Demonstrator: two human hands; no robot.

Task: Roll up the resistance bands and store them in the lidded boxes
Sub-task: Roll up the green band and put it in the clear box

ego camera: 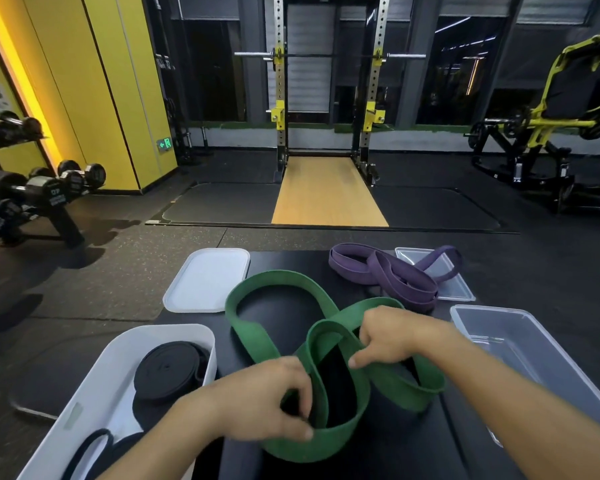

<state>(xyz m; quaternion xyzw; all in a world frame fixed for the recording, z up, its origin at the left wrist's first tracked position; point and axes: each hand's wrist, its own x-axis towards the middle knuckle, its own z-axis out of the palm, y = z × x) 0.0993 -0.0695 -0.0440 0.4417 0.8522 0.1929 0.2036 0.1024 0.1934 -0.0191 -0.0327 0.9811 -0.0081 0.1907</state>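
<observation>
— Now, head view: item one?
— Green resistance band, unrolled, sprawled in loose loops across the middle of the black bench. Left hand pinches the nearest fold between thumb and fingertips. Right hand has its fingers curled over a strand just beyond. Both hands are closed on the band, probably gathering an end to begin the roll.
— Item two?
— Purple resistance band, tangled, at the far right of the bench, partly lying over a clear lid. Neither hand touches it.
— Boxes?
— White box, near left, open. It holds a rolled black band and a loose black loop nearer the camera. Its white lid lies flat beyond it. Clear box, near right, open, nothing visible inside; I judge it is meant for the green or purple band.
— Why are the lids off?
— Probably so a finished roll can go straight in without freeing a hand.
— Edges and room?
— The boxes flank the green band, near it but apart. The band's right bend lies closest to the clear box's wall. Bare bench shows inside the far loop and between the green and purple bands. The white box and lid seem to reach past the bench's left edge; I cannot tell what carries them. Rolling over the centre looks safest.
</observation>
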